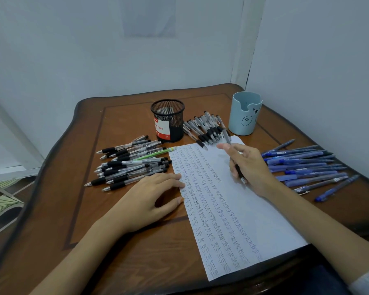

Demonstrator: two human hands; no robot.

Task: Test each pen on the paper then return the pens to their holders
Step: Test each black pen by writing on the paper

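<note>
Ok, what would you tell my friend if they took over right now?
Left hand rests flat on the paper's left edge. Right hand holds a black pen, tip over the paper.
Black pens: left pile beside the paper, back pile between mesh holder and blue cup; blue pens to the right.
Done: columns of "test" written.
Left: no pens show in either holder; return them all.

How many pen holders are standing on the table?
2. A black wire-mesh round holder stands at back centre; a pale blue bear-faced plastic cup stands to its right. No others seem hidden.
</note>
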